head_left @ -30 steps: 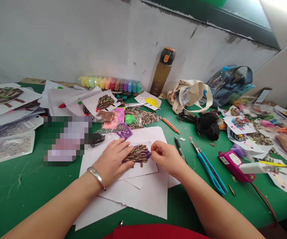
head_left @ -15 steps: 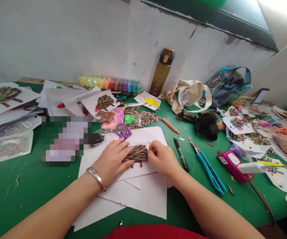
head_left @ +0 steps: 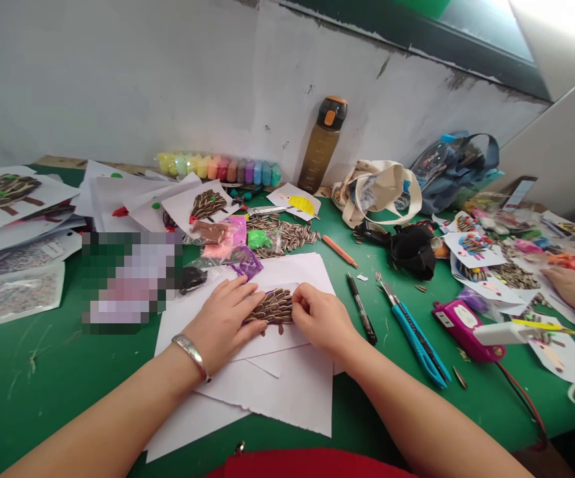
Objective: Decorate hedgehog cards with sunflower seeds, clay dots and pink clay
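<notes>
Sunflower seeds (head_left: 273,307) overlap in a rounded patch on a small white card, with a little purple at its edge and brown stubs below. My left hand (head_left: 228,312), wearing a silver bangle (head_left: 190,352), lies flat with fingers spread over the card and the patch's left side. At the right edge of the patch, my right hand (head_left: 320,315) is closed in a pinch; what its fingertips hold, if anything, is hidden. Beneath the card are loose white sheets of paper (head_left: 287,398). A pile of loose sunflower seeds (head_left: 295,236) lies behind, beside bagged purple clay (head_left: 247,261).
To the right lie an orange marker (head_left: 340,251), a black pen (head_left: 362,309), a blue utility knife (head_left: 414,338) and a magenta device (head_left: 469,332) with a wire. A bottle (head_left: 322,146) stands by the wall. Another person's hand (head_left: 566,285) rests at the far right.
My right hand's pinch has shifted slightly left, closer against the seed patch's right edge. My left hand keeps its place on the card. The whole view has drifted a little.
</notes>
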The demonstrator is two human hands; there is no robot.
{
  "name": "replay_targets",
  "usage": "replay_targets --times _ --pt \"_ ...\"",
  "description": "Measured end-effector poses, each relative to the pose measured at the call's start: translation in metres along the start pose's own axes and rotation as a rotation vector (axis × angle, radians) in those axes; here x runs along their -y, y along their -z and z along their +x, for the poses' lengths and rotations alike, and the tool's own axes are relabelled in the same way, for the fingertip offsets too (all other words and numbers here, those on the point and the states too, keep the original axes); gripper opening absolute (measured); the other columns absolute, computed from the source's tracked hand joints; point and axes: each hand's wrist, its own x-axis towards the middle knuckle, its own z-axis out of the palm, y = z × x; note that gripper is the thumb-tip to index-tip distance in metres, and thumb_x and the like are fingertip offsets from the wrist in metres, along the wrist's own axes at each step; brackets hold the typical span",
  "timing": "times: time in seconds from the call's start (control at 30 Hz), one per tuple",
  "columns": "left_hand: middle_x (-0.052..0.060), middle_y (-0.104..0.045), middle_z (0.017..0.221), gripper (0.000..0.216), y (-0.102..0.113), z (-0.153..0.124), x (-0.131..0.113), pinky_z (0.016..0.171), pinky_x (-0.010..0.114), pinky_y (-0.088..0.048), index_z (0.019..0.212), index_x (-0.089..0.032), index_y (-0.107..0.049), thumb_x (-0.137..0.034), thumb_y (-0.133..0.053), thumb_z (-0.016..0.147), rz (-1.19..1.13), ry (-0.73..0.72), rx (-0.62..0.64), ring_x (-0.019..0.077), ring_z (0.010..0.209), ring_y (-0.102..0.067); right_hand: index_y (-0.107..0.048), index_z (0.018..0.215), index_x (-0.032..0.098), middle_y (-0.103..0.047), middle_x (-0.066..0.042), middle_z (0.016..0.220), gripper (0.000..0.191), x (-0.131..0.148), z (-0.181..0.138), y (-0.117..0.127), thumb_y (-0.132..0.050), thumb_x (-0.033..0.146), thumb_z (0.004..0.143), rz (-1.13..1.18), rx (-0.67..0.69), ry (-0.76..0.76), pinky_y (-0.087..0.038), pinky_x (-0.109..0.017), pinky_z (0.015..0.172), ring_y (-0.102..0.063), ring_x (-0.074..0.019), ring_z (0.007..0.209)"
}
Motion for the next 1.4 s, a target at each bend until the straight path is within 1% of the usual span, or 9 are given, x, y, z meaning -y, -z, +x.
replay_targets --times 0.17,0.4,0.53,0.73,0.97,1.1,1.2,1.3,1.4 --pt "0.014 -0.059 0.126 0.040 0.000 0.000 0.000 0.104 0.053 -0.037 0.121 -0.013 -0.059 -0.038 -0.054 0.090 0.000 -0.006 -0.007 0.0349 0.125 -0.044 -0.051 0.078 0.025 -0.061 0.004 0.068 0.005 -0.002 0.000 0.001 -0.046 0.023 0.080 0.026 0.001 0.020 -0.023 -0.025 0.055 -0.049 -0.0136 0.061" --pt "0.014 -0.060 0.123 0.038 0.003 0.001 -0.001 0.101 0.053 -0.039 0.119 -0.015 -0.061 -0.037 -0.055 0.089 -0.009 -0.009 -0.007 0.0347 0.122 -0.046 -0.050 0.083 0.025 -0.056 0.007 0.059 0.004 -0.010 -0.001 0.007 -0.047 0.028 0.084 0.211 -0.006 0.000 -0.028 -0.022 0.053 -0.048 -0.0121 0.055" --pt "0.015 -0.059 0.125 0.040 0.001 0.000 0.000 0.103 0.054 -0.038 0.120 -0.012 -0.060 -0.036 -0.056 0.089 -0.009 -0.012 -0.013 0.0354 0.124 -0.044 -0.051 0.075 0.023 -0.058 0.003 0.063 0.014 -0.008 0.001 0.003 -0.047 0.031 0.087 0.088 -0.035 0.031 -0.026 -0.024 0.055 -0.047 -0.0131 0.058" --pt "0.015 -0.059 0.124 0.038 0.000 0.001 0.000 0.102 0.055 -0.038 0.119 -0.011 -0.060 -0.036 -0.055 0.090 -0.006 -0.026 -0.015 0.0355 0.123 -0.044 -0.053 0.076 0.023 -0.060 0.001 0.066 0.015 -0.004 0.001 -0.003 -0.048 0.031 0.087 -0.069 -0.056 0.054 -0.023 -0.025 0.055 -0.047 -0.0139 0.059" --pt "0.013 -0.059 0.125 0.038 0.002 0.000 0.000 0.103 0.053 -0.038 0.120 -0.015 -0.060 -0.037 -0.055 0.089 -0.021 -0.002 -0.010 0.0340 0.123 -0.045 -0.059 0.077 0.023 -0.062 0.003 0.066 0.017 -0.014 0.006 0.012 -0.050 0.033 0.086 0.169 -0.078 0.044 -0.035 -0.023 0.058 -0.054 -0.0132 0.062" --pt "0.013 -0.059 0.126 0.039 0.002 -0.001 0.000 0.104 0.054 -0.037 0.122 -0.016 -0.060 -0.037 -0.056 0.089 -0.045 0.008 -0.017 0.0339 0.123 -0.045 -0.065 0.082 0.024 -0.067 0.001 0.076 0.019 -0.026 0.029 0.036 -0.047 0.024 0.086 0.043 -0.157 0.083 -0.040 -0.024 0.065 -0.062 -0.0162 0.075" --pt "0.014 -0.059 0.126 0.039 0.002 -0.001 0.001 0.103 0.055 -0.037 0.121 -0.015 -0.061 -0.037 -0.055 0.089 -0.054 0.000 -0.018 0.0348 0.123 -0.045 -0.068 0.087 0.024 -0.068 -0.003 0.083 0.030 -0.030 0.060 0.050 -0.039 0.018 0.089 -0.273 -0.214 0.076 -0.041 -0.024 0.070 -0.062 -0.0196 0.095" --pt "0.014 -0.060 0.124 0.040 0.002 -0.001 0.001 0.103 0.055 -0.037 0.121 -0.015 -0.061 -0.038 -0.056 0.089 -0.055 0.002 -0.026 0.0349 0.122 -0.046 -0.070 0.096 0.022 -0.066 -0.007 0.094 0.033 -0.033 0.092 0.052 -0.039 0.016 0.089 -0.377 -0.226 0.052 -0.041 -0.028 0.074 -0.060 -0.0214 0.095" --pt "0.015 -0.059 0.126 0.041 0.003 -0.001 0.000 0.104 0.055 -0.036 0.122 -0.014 -0.060 -0.036 -0.059 0.088 -0.044 0.009 -0.008 0.0351 0.123 -0.046 -0.071 0.094 0.020 -0.063 -0.010 0.095 0.030 -0.036 0.112 0.047 -0.042 0.015 0.088 -0.461 -0.201 0.039 -0.041 -0.029 0.073 -0.060 -0.0225 0.091"
